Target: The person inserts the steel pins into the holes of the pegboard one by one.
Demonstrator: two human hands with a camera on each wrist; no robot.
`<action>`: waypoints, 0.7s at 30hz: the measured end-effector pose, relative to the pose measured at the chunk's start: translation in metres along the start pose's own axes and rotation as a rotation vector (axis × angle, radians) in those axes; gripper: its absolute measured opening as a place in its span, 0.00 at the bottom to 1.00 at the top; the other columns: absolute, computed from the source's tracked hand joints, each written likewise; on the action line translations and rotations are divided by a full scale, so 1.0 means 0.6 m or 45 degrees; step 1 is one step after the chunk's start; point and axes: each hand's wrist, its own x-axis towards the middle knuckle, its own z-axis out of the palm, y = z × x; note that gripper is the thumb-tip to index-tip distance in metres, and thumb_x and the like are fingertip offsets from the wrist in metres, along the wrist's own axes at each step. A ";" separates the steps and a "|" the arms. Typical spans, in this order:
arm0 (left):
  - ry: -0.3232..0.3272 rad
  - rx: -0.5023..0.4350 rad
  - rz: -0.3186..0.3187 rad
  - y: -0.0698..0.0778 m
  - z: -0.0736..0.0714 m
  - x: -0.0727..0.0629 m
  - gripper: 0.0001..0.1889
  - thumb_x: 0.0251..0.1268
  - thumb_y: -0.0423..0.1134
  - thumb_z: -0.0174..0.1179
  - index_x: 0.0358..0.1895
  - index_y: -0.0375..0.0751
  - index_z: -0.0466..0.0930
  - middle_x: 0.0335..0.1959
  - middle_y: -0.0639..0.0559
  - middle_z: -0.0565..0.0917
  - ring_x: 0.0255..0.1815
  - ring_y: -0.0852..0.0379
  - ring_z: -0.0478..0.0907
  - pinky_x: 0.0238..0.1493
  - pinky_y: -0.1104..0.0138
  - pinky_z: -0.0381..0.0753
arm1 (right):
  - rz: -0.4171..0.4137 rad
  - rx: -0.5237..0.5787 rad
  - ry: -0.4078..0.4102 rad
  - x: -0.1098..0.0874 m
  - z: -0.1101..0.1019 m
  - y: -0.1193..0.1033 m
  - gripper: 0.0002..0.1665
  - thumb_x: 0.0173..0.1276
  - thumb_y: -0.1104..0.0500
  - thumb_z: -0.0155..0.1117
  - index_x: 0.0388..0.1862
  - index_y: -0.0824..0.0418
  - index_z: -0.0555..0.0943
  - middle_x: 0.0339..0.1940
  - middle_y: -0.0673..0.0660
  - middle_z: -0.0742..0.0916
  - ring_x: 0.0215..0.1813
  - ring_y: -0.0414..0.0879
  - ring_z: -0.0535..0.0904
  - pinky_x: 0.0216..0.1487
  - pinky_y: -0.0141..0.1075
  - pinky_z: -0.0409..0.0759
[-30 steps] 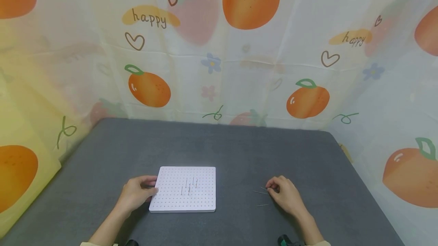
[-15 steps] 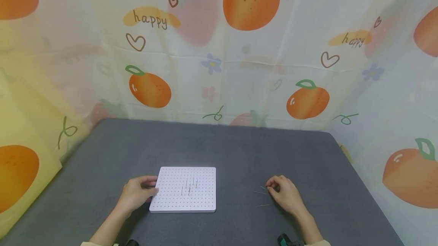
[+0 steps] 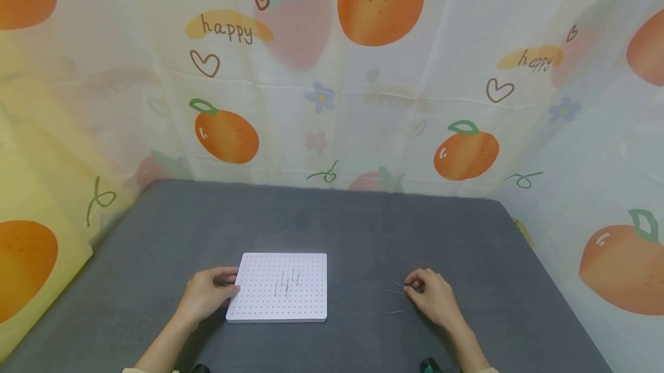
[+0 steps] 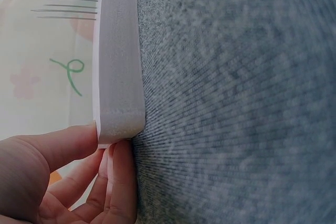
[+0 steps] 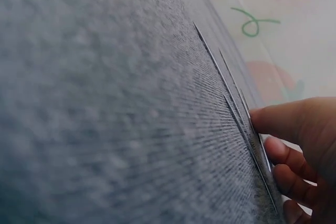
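Note:
A white square board (image 3: pixel 311 301) dotted with rows of small holes lies on the dark grey table. Several thin needles (image 3: pixel 275 289) stand upright in its middle. My left hand (image 3: pixel 203 297) grips the board's left edge, thumb at the top rim and the other fingers against the side, as the left wrist view shows. To the right of the board, my right hand (image 3: pixel 433 299) is low at the tabletop, thumb and fingertips closed at a thin metal needle (image 5: pixel 239 88). Two more needles lie flat close by, one (image 3: pixel 392 291) beside the fingertips and another (image 3: pixel 398 312) nearer me.
The grey tabletop (image 3: pixel 358 229) extends behind and between the hands. A curtain (image 3: pixel 373 119) printed with oranges and the word happy hangs behind the table and along both sides. Dark straps (image 3: pixel 429 365) show near the wrists at the bottom edge.
The right hand's fingers have shifted very slightly at the needle. The left hand, the board and its standing needles stay where they were.

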 end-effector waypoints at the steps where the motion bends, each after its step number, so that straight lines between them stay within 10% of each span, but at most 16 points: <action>1: 0.000 -0.002 -0.001 0.000 0.000 0.000 0.23 0.51 0.31 0.63 0.53 0.33 0.75 0.41 0.42 0.81 0.32 0.56 0.78 0.26 0.67 0.81 | 0.009 -0.003 0.006 -0.001 0.000 0.000 0.07 0.52 0.60 0.69 0.28 0.51 0.80 0.25 0.46 0.76 0.30 0.40 0.69 0.34 0.37 0.68; 21: 0.001 0.005 0.009 -0.001 -0.001 -0.002 0.23 0.51 0.31 0.63 0.53 0.32 0.75 0.41 0.41 0.82 0.32 0.56 0.78 0.27 0.64 0.81 | 0.144 -0.052 0.070 -0.006 0.003 -0.012 0.03 0.53 0.57 0.67 0.21 0.49 0.82 0.26 0.47 0.79 0.34 0.46 0.75 0.32 0.43 0.67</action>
